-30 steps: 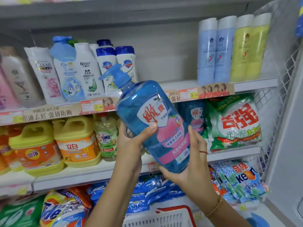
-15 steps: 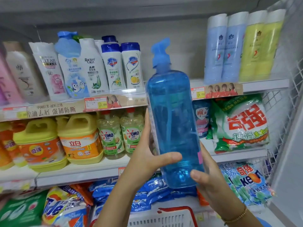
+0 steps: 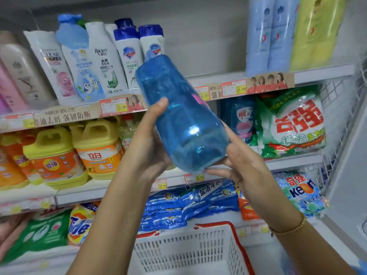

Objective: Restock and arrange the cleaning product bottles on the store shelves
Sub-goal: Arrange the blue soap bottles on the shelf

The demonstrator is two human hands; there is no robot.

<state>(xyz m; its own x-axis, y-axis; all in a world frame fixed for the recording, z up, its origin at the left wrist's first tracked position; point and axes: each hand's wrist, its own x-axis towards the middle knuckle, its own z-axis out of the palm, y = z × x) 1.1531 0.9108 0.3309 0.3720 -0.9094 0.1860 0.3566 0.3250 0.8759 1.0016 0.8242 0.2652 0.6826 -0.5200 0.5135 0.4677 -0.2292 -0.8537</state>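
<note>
A large clear-blue pump bottle (image 3: 179, 114) is held in front of the middle shelf (image 3: 85, 192), tilted with its top leaning away and to the left and its base toward me. My left hand (image 3: 148, 143) grips its left side, thumb across the front. My right hand (image 3: 238, 157) cups the base from the right and below. Its label faces away; only a pink edge shows. A matching blue bottle (image 3: 241, 118) stands on the middle shelf behind.
Shampoo bottles (image 3: 111, 58) line the upper shelf; tall blue and yellow bottles (image 3: 278, 32) stand at its right. Yellow-capped orange jugs (image 3: 97, 149) and a green detergent bag (image 3: 294, 120) fill the middle shelf. A red-rimmed white basket (image 3: 190, 249) sits below. A wire panel (image 3: 345, 108) closes the right side.
The bottle was turned from label-forward to upright with its back to me, then tipped so its top leans toward the shelves. Both hands stayed on it.
</note>
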